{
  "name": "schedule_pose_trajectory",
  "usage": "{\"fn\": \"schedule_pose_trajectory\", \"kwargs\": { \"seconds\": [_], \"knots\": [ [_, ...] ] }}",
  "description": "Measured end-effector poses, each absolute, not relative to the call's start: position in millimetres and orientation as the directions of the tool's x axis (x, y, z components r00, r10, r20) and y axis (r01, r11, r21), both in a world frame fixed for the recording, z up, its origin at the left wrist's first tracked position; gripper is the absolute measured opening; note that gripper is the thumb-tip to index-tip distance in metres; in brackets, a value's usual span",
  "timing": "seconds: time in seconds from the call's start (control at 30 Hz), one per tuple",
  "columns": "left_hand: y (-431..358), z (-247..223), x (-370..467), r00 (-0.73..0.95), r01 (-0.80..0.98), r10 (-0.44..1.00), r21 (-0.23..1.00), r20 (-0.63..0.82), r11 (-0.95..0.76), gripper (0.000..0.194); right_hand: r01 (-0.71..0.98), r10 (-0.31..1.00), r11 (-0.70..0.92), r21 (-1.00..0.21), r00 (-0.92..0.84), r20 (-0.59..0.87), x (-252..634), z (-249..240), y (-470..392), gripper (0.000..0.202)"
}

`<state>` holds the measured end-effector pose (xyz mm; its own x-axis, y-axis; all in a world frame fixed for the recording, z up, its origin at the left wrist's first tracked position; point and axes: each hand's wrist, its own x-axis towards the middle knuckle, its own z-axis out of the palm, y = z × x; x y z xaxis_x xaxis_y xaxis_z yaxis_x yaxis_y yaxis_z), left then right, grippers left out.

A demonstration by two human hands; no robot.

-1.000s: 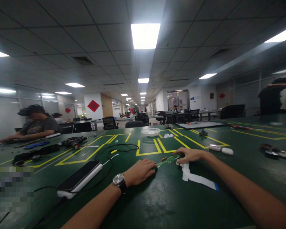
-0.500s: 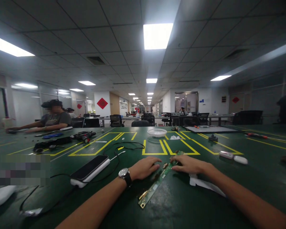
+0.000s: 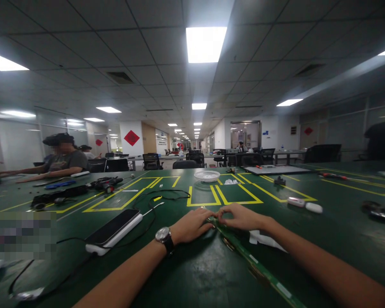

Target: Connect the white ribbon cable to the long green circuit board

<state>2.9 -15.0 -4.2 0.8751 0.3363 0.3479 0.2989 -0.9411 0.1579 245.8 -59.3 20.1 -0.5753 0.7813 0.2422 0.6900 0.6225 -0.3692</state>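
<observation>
A long, narrow green circuit board [image 3: 253, 260] slants from between my hands toward the bottom right of the head view, with metal parts along one edge. My left hand [image 3: 191, 225], a watch on its wrist, holds the far end of the board between thumb and fingers. Beside it, my right hand [image 3: 242, 217] pinches the same end, its thumb and index finger close to the left fingertips. My fingers hide the very tip of the board. A white paper strip [image 3: 268, 240] lies under my right forearm.
Left of my arms are a phone [image 3: 114, 225] on a white block and black cables [image 3: 154, 220]. A white basket [image 3: 207, 175] stands ahead, beyond yellow tape outlines. To the right lies a white earbud case [image 3: 313, 208]. A person [image 3: 66, 158] sits at the far left.
The board has swung round: its near end pointed to the lower left and now points to the lower right. My hands have come together and closed on its far end. The view has shifted slightly.
</observation>
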Motion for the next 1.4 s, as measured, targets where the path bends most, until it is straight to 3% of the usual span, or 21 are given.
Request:
{"fn": "schedule_pose_trajectory", "kwargs": {
  "seconds": [0.07,0.13,0.27,0.37,0.5,0.77,0.97,1.13,1.4],
  "knots": [
    [-15,-5,3,0.875,0.314,0.344,0.142,0.34,-0.939,0.031,0.797,0.837,0.533,-0.285,-0.449,0.312,262,26,-54,0.021],
    [-15,-6,3,0.886,0.312,0.334,0.121,0.321,-0.942,0.033,0.901,0.906,0.38,-0.211,-0.317,0.282,283,34,-52,0.02],
    [-16,-9,4,0.913,0.295,0.302,0.069,0.273,-0.953,0.036,0.972,0.974,0.161,-0.171,-0.184,-0.13,312,45,-58,0.05],
    [-17,-11,4,0.914,0.307,0.307,0.041,0.266,-0.951,0.036,0.964,0.946,0.189,-0.188,-0.23,-0.226,308,44,-63,0.057],
    [-18,-11,5,0.914,0.306,0.308,0.051,0.265,-0.951,0.037,0.944,0.928,0.257,-0.208,-0.301,-0.221,289,37,-64,0.037],
    [-19,-10,6,0.93,0.269,0.282,0.085,0.235,-0.959,0.039,0.847,0.902,0.391,-0.36,-0.431,-0.033,274,20,-56,0.027],
    [-19,-10,5,0.93,0.277,0.295,0.106,0.221,-0.955,0.04,0.851,0.891,0.452,-0.267,-0.445,0.09,277,22,-55,0.025],
    [-14,-14,6,0.926,0.263,0.285,0.118,0.249,-0.958,0.039,0.907,0.924,0.376,-0.187,-0.381,0.01,282,23,-56,0.032],
    [-12,-17,7,0.929,0.261,0.275,0.089,0.247,-0.961,0.039,0.841,0.883,0.462,-0.28,-0.467,0.055,266,18,-61,0.024]
  ]
}}
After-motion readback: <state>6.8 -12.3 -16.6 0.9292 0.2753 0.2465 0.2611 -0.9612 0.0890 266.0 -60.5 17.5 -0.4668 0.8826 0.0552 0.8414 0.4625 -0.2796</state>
